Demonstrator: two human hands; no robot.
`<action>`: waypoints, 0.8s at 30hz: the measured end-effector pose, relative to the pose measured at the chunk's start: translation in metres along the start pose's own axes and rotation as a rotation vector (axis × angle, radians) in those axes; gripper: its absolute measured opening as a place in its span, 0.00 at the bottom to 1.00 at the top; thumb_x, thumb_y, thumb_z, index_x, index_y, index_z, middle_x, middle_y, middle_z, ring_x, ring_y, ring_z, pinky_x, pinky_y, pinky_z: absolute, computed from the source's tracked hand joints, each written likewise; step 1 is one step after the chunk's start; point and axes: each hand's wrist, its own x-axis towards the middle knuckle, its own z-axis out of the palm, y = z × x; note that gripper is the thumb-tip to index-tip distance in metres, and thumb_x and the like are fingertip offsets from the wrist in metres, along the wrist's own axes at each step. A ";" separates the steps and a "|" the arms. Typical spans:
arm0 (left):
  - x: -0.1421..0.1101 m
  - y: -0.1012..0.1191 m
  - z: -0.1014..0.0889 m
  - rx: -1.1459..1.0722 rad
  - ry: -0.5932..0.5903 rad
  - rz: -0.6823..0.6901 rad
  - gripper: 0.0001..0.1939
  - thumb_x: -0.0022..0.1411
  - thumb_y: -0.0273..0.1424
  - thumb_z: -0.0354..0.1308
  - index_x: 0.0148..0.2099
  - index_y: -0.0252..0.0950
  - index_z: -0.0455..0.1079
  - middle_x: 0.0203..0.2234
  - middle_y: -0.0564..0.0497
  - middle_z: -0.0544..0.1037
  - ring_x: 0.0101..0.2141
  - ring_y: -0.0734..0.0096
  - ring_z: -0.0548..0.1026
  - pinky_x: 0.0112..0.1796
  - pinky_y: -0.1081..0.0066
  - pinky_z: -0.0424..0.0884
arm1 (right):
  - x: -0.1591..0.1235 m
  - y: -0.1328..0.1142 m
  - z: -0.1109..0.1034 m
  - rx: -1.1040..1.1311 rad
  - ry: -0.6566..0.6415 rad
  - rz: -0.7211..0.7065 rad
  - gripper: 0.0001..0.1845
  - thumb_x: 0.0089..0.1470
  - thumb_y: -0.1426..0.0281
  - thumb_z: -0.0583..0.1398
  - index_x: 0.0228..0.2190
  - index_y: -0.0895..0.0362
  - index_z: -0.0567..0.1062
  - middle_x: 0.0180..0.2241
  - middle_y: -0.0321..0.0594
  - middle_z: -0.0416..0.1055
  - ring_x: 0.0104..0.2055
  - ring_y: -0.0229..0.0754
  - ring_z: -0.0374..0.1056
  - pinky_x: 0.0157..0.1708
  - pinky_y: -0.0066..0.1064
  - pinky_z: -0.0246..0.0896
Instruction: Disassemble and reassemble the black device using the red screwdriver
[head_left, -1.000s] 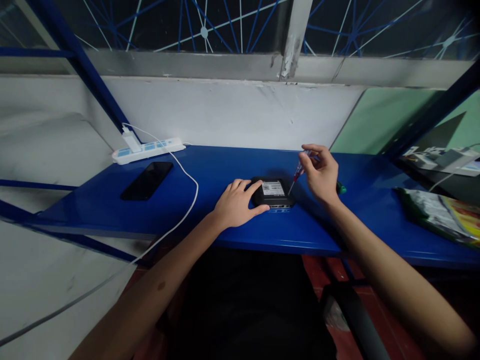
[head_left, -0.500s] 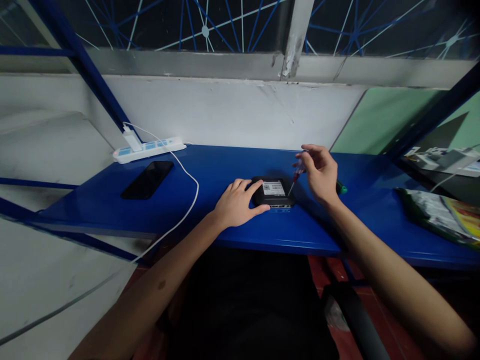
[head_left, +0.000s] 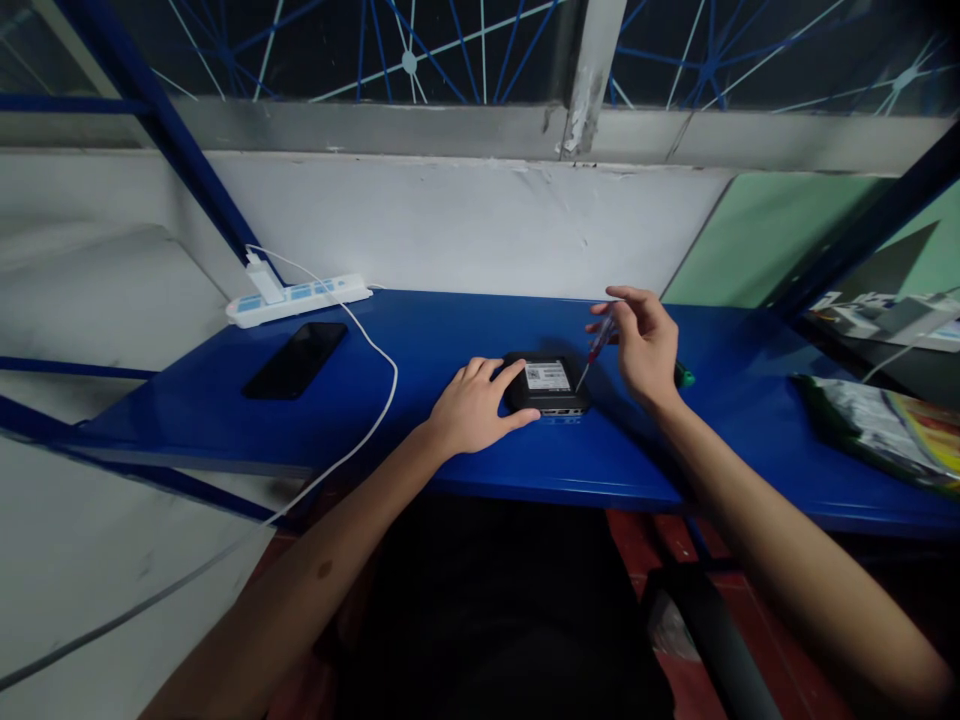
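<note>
A small black electronic box point(head_left: 551, 397) with a white label on top and ports along its near side lies flat on the blue table point(head_left: 420, 330). Around its left end my left hand point(head_left: 474, 408) is closed, with fingers over the top and the thumb along the near edge. My right hand point(head_left: 643, 338) holds a screwdriver point(head_left: 602, 340) with a clear, reddish handle between thumb and fingers. The slanted shaft has its tip at the box's right side; whether it sits in a screw is too small to tell. Part of the handle is hidden by the fingers.
A green object point(head_left: 684, 377) is partly hidden behind my right wrist. On the left lie a black phone point(head_left: 295, 361) and a white power strip point(head_left: 300, 300) with a plugged-in charger and a trailing white cable point(head_left: 382, 360). A shiny packet point(head_left: 877, 425) lies at the right.
The fingers of my right hand have shifted slightly around the screwdriver handle, and its tip has stayed at the same spot. My left hand and the box have not moved.
</note>
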 end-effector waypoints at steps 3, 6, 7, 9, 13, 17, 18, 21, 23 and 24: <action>0.000 0.000 0.000 0.004 0.004 0.004 0.42 0.66 0.61 0.43 0.72 0.42 0.50 0.64 0.41 0.63 0.62 0.45 0.58 0.58 0.49 0.63 | -0.001 -0.002 0.001 0.032 0.004 0.025 0.12 0.62 0.58 0.58 0.40 0.51 0.75 0.35 0.38 0.76 0.27 0.38 0.74 0.27 0.34 0.70; -0.001 -0.001 0.001 -0.001 0.013 0.008 0.42 0.66 0.61 0.43 0.72 0.43 0.49 0.64 0.41 0.63 0.63 0.45 0.58 0.57 0.48 0.63 | 0.000 0.000 0.001 0.005 0.031 -0.010 0.11 0.59 0.58 0.62 0.37 0.51 0.75 0.34 0.36 0.73 0.25 0.36 0.72 0.25 0.32 0.69; -0.001 -0.001 0.001 -0.004 0.013 0.009 0.42 0.66 0.61 0.43 0.72 0.43 0.49 0.64 0.40 0.63 0.63 0.45 0.58 0.57 0.48 0.63 | 0.001 0.000 0.001 -0.015 0.038 -0.027 0.11 0.58 0.58 0.63 0.36 0.51 0.75 0.33 0.35 0.72 0.25 0.36 0.71 0.25 0.32 0.68; 0.000 0.000 0.001 -0.009 0.011 0.012 0.42 0.66 0.61 0.44 0.72 0.42 0.49 0.64 0.40 0.63 0.63 0.45 0.59 0.57 0.48 0.64 | 0.002 0.002 0.000 -0.052 0.044 -0.058 0.10 0.57 0.58 0.63 0.36 0.51 0.75 0.30 0.34 0.70 0.24 0.35 0.69 0.24 0.31 0.66; 0.000 0.000 0.000 -0.005 0.013 0.008 0.42 0.66 0.60 0.45 0.72 0.42 0.50 0.64 0.39 0.64 0.63 0.44 0.59 0.57 0.47 0.64 | 0.003 0.002 -0.001 -0.090 0.047 -0.103 0.10 0.57 0.58 0.64 0.36 0.52 0.76 0.26 0.32 0.68 0.21 0.33 0.64 0.22 0.30 0.63; -0.001 0.000 0.000 -0.010 0.015 0.008 0.41 0.66 0.60 0.45 0.72 0.41 0.50 0.63 0.40 0.64 0.62 0.44 0.59 0.57 0.47 0.64 | 0.002 0.000 0.000 -0.074 0.031 -0.080 0.12 0.57 0.58 0.63 0.39 0.51 0.76 0.31 0.34 0.72 0.22 0.34 0.68 0.23 0.32 0.68; -0.001 0.000 0.000 -0.011 0.019 0.011 0.41 0.66 0.60 0.45 0.72 0.42 0.50 0.63 0.40 0.64 0.62 0.44 0.59 0.57 0.47 0.64 | 0.001 -0.001 0.000 -0.058 0.028 -0.065 0.13 0.58 0.58 0.63 0.42 0.50 0.76 0.32 0.35 0.73 0.23 0.35 0.69 0.24 0.32 0.69; 0.000 -0.001 0.001 -0.014 0.026 0.014 0.41 0.66 0.60 0.45 0.72 0.43 0.51 0.63 0.40 0.65 0.61 0.44 0.60 0.56 0.47 0.65 | 0.000 -0.001 0.000 0.014 0.017 -0.011 0.14 0.60 0.59 0.61 0.45 0.51 0.74 0.35 0.38 0.76 0.25 0.37 0.73 0.25 0.33 0.70; 0.000 -0.001 0.001 -0.012 0.025 0.014 0.41 0.66 0.60 0.45 0.72 0.42 0.51 0.63 0.40 0.65 0.61 0.44 0.60 0.56 0.46 0.65 | 0.000 -0.001 0.000 0.056 0.014 0.020 0.13 0.61 0.58 0.59 0.42 0.52 0.74 0.36 0.40 0.77 0.26 0.38 0.74 0.24 0.32 0.70; 0.000 -0.001 0.001 -0.009 0.024 0.014 0.41 0.66 0.60 0.45 0.72 0.42 0.50 0.63 0.40 0.64 0.61 0.44 0.60 0.56 0.46 0.65 | 0.000 -0.001 0.000 0.065 0.016 0.029 0.13 0.62 0.58 0.58 0.41 0.52 0.75 0.36 0.40 0.77 0.27 0.38 0.75 0.24 0.32 0.69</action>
